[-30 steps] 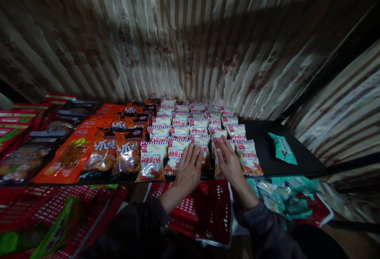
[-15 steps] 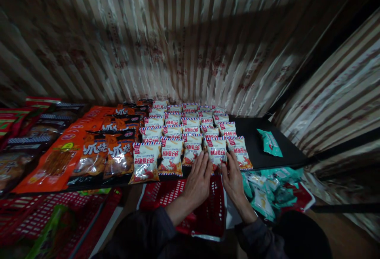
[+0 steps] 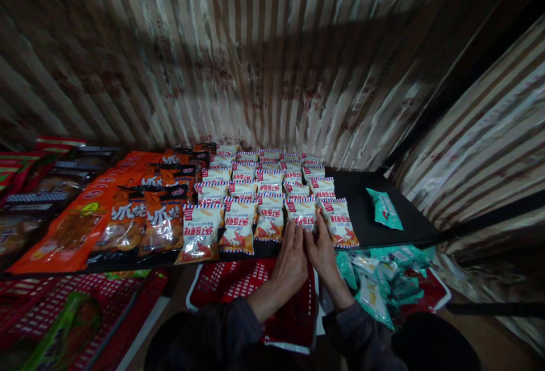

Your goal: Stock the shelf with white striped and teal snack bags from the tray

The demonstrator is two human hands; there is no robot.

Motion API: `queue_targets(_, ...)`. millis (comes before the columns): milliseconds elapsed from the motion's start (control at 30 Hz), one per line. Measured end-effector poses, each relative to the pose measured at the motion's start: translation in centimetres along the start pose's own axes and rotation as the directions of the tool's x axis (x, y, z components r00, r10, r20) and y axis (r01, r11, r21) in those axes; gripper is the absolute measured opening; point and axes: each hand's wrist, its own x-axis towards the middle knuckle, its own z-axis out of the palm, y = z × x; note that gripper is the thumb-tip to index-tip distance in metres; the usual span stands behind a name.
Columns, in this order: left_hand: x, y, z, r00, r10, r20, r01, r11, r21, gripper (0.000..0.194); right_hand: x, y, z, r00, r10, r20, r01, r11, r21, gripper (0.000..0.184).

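Observation:
Rows of small white snack bags (image 3: pixel 269 218) with red lettering and striped edges stand on a black shelf (image 3: pixel 357 189). One front-row snack bag (image 3: pixel 300 212) is between my two hands, its lower part covered by my fingers. My left hand (image 3: pixel 290 260) is closed on the bag's lower left side, fingers stretched forward and close together. On its lower right side my right hand (image 3: pixel 322 252) grips it, thumb near the left hand. Just right of my right hand, another white snack bag (image 3: pixel 339 223) leans at the end of the front row.
Orange snack packs (image 3: pixel 80 218) and dark packs (image 3: pixel 25 223) fill the shelf's left. A teal bag (image 3: pixel 384 208) lies on the right. Below are a red basket (image 3: pixel 251 274), a pile of teal bags (image 3: pixel 378 280) and another red basket (image 3: pixel 34 314). A striped curtain (image 3: pixel 264 64) hangs behind.
My hands have drawn closer together around the front bag, with my right hand shifted left. The whole view has shifted slightly; the other bags keep their arrangement.

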Motion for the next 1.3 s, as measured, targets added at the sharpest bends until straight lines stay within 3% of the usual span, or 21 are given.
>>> queue_targets(600, 1.9, 0.2, 0.8, 0.986, -0.068, -0.15, 0.066, 0.998, -0.018, 0.064, 2.9, 0.5, -0.3, 0.995, 0.053, 0.084, -0.057, 0.997, 0.047, 0.074)
queue_targets(867, 2.1, 0.8, 0.7, 0.981, -0.097, -0.171, 0.088, 0.994, -0.058, 0.066, 3.7, -0.4, -0.7, 0.99, -0.001, 0.144, -0.013, 0.996, 0.093, 0.068)
queue_targets(1300, 3.5, 1.8, 0.4, 0.968, -0.158, -0.196, 0.158, 0.987, -0.017, 0.063, 4.5, -0.1, -0.1, 0.991, 0.012, 0.135, -0.034, 0.985, 0.167, 0.067)
